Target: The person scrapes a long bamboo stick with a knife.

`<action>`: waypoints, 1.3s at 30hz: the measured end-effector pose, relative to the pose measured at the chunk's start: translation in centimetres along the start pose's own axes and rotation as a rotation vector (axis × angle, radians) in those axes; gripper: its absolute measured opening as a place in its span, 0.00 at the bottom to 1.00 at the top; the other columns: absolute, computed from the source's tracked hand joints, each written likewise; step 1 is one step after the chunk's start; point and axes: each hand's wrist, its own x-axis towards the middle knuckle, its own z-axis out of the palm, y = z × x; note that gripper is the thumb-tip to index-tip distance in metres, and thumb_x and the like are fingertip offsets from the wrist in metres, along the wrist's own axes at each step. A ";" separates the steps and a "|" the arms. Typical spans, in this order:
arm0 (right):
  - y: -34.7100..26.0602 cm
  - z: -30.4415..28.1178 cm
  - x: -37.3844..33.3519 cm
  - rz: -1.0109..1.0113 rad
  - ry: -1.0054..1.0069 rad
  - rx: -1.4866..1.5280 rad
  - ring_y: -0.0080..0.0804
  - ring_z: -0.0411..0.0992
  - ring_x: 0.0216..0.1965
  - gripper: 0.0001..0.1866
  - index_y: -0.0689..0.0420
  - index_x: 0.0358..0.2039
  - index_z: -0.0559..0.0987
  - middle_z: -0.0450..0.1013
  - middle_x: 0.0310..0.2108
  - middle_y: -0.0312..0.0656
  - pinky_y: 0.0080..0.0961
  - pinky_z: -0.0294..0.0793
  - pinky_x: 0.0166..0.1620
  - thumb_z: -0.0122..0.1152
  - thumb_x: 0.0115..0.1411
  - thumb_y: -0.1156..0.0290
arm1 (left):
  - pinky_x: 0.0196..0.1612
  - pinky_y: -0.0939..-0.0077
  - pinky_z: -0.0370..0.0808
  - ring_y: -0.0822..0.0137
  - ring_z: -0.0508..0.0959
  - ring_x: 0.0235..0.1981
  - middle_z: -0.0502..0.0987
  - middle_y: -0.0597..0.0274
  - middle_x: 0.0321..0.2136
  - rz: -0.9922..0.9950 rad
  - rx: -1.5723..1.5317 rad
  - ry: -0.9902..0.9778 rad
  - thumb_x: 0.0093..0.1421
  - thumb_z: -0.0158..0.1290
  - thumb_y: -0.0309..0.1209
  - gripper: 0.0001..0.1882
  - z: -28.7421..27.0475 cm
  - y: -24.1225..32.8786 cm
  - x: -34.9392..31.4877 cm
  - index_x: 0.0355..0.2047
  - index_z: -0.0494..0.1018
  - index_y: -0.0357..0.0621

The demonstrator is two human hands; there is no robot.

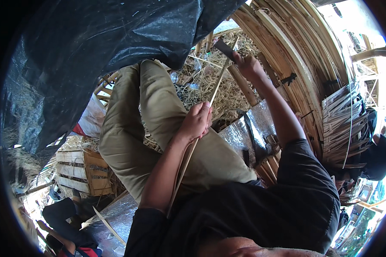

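My left hand point(197, 121) is wrapped round a long, thin bamboo strip point(218, 83) above my thigh. The strip slants from beside my left forearm up past my fist toward the far middle. Farther out and to the right, my right hand point(249, 67) grips a broad, dark-bladed knife point(224, 48), its handle mostly hidden in the fist. The blade points up and left, close to the strip's far end; whether they touch I cannot tell. My legs in khaki trousers point(158, 94) stretch out beneath the strip.
Dry shavings point(227, 96) litter the ground ahead. Long bamboo slats point(296, 64) are stacked at right, beside bundled thin strips point(341, 124). Black plastic sheeting point(116, 34) hangs at upper left. A wooden crate point(77, 169) stands at left. Another person point(66, 227) sits at lower left.
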 end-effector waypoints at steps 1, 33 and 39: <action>1.3 1.8 0.1 -0.152 0.060 -0.040 0.36 0.76 0.19 0.39 0.64 0.20 0.80 0.73 0.15 0.47 0.37 0.72 0.24 0.46 0.64 0.37 | 0.09 0.87 0.55 0.83 0.55 0.08 0.57 0.75 0.13 0.007 0.005 0.022 0.73 0.37 0.44 0.17 -0.1 -0.1 0.1 0.32 0.62 0.47; -1.7 1.0 -3.0 -0.078 0.028 -0.235 0.46 0.77 0.23 0.27 0.61 0.31 0.74 0.72 0.17 0.51 0.42 0.72 0.24 0.41 0.71 0.48 | 0.08 0.86 0.55 0.83 0.54 0.08 0.58 0.74 0.14 0.052 -0.006 -0.025 0.73 0.36 0.43 0.16 -0.4 0.2 -0.1 0.32 0.62 0.47; -0.5 4.6 -4.6 -0.249 0.183 -0.184 0.47 0.74 0.14 0.37 0.62 0.18 0.76 0.70 0.10 0.49 0.43 0.71 0.19 0.42 0.67 0.39 | 0.08 0.87 0.55 0.83 0.55 0.08 0.58 0.74 0.14 0.027 -0.033 -0.002 0.73 0.37 0.43 0.16 -0.6 -0.2 -0.3 0.32 0.62 0.47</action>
